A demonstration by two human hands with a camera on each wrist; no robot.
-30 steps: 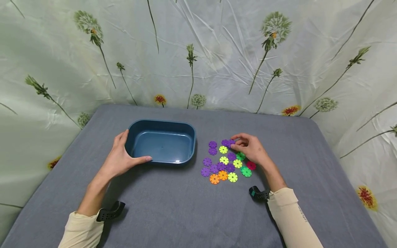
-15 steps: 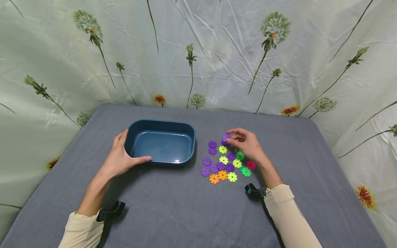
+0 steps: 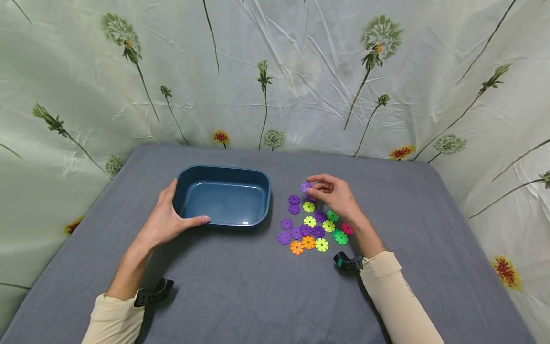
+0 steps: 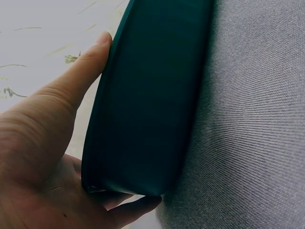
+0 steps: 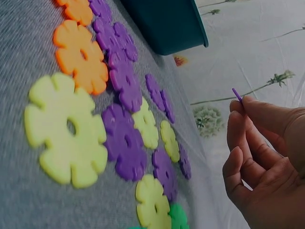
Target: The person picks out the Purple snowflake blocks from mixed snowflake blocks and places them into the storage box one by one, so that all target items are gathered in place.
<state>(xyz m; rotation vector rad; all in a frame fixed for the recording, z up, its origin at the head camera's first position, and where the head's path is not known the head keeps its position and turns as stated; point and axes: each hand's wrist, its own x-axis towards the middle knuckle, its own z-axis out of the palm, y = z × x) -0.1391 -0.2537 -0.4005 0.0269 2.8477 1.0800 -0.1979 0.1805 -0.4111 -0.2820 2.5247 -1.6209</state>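
In the head view my left hand (image 3: 165, 220) holds the left end of a dark blue plastic tub (image 3: 223, 222), thumb along its near rim. The left wrist view shows the thumb at the rim and fingers round the end of the tub (image 4: 143, 105). My right hand (image 3: 337, 196) pinches a purple snowflake disc (image 3: 305, 186) between thumb and fingertips. Seen edge-on in the right wrist view, that purple disc (image 5: 237, 94) is raised off the cloth. Another purple disc (image 3: 310, 198) lies just below it, partly covered by the hand.
Several flat discs lie right of the tub: purple (image 3: 284, 238), yellow (image 3: 322, 245), orange (image 3: 296, 247), green (image 3: 340, 237) and one red disc (image 3: 347, 229). Grey cloth (image 3: 258, 291) covers the table, and a flower-printed curtain (image 3: 301, 95) hangs behind it.
My right hand has lifted a purple disc off the far side of the group and carried it a little left toward the tub. The left hand and tub have stayed put.
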